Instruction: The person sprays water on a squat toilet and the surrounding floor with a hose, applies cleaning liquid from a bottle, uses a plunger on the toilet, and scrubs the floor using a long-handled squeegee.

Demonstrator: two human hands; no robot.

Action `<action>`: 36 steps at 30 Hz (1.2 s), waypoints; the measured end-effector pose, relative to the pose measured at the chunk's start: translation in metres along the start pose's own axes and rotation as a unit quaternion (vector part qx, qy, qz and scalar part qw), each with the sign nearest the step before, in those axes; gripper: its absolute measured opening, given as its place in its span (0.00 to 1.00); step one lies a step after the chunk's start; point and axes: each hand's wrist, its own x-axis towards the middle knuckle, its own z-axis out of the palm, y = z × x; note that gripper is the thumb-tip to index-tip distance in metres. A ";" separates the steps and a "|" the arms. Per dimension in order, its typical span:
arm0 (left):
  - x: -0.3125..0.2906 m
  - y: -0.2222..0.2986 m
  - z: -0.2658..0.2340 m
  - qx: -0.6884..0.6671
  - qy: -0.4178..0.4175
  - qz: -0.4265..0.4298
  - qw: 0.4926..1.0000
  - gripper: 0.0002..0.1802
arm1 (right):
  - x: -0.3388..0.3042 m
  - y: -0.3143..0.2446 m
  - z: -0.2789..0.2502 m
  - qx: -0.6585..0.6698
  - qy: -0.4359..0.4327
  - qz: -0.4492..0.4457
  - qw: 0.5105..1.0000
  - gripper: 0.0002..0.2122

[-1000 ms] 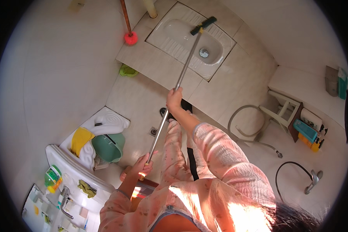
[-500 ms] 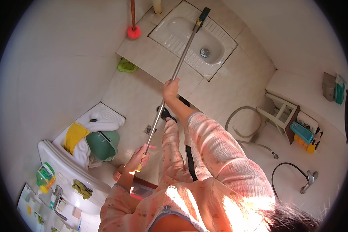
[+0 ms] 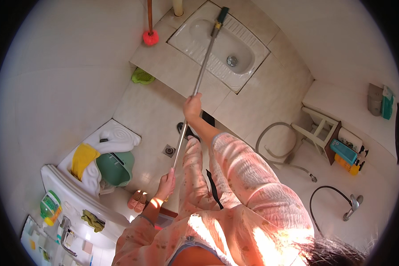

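Both my hands hold a long-handled floor brush [image 3: 205, 66] with a slim metal pole, a yellowish joint and a narrow dark green head [image 3: 222, 15]. Higher up the pole, my right hand [image 3: 192, 107] is wrapped round its middle. My left hand [image 3: 166, 186] closes on the pole's lower end, near my body. The head lies over the far side of a white squat toilet [image 3: 175, 42] set into a raised tiled step; whether it presses on the surface is hard to see. Bristles cannot be made out.
A red round toilet brush [image 3: 150, 38] stands left of the toilet, near a green basin-like item [image 3: 142, 76]. At left are a washbasin [image 3: 82, 195], yellow cloth [image 3: 84, 160] and green tub [image 3: 117, 168]. A grey hose [image 3: 277, 124] and cream stool [image 3: 317, 126] lie right.
The brush head has shifted left and slightly nearer the far edge of the picture. Both hands have moved a little downward with the pole.
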 end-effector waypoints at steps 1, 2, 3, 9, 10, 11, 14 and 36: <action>0.004 0.011 0.002 -0.049 -0.010 -0.003 0.999 0.31 | 0.010 -0.012 0.009 0.020 -0.020 -0.034 0.999 0.11; 0.006 0.019 0.002 -0.103 -0.016 -0.006 0.995 0.31 | 0.014 -0.015 0.009 0.020 -0.020 -0.033 0.999 0.11; 0.004 0.021 0.003 -0.115 -0.016 -0.016 0.993 0.31 | 0.013 -0.017 0.011 0.000 -0.032 -0.042 0.999 0.12; -0.001 -0.029 0.034 0.018 -0.042 0.008 0.999 0.31 | -0.007 0.065 -0.054 -0.025 -0.004 0.074 0.997 0.12; 0.000 -0.027 0.032 0.018 -0.044 0.008 0.999 0.31 | -0.009 0.066 -0.054 -0.022 0.023 0.042 0.999 0.11; 0.002 -0.025 0.026 -0.014 -0.050 -0.022 0.998 0.31 | -0.011 0.065 -0.050 -0.019 0.049 0.010 0.999 0.10; 0.007 0.002 0.009 -0.055 -0.064 -0.047 0.995 0.31 | 0.003 0.019 -0.013 -0.021 -0.001 -0.018 1.000 0.12; -0.019 0.005 0.011 -0.192 -0.301 -0.140 0.924 0.32 | -0.006 0.027 -0.060 0.113 -0.108 -0.032 0.987 0.09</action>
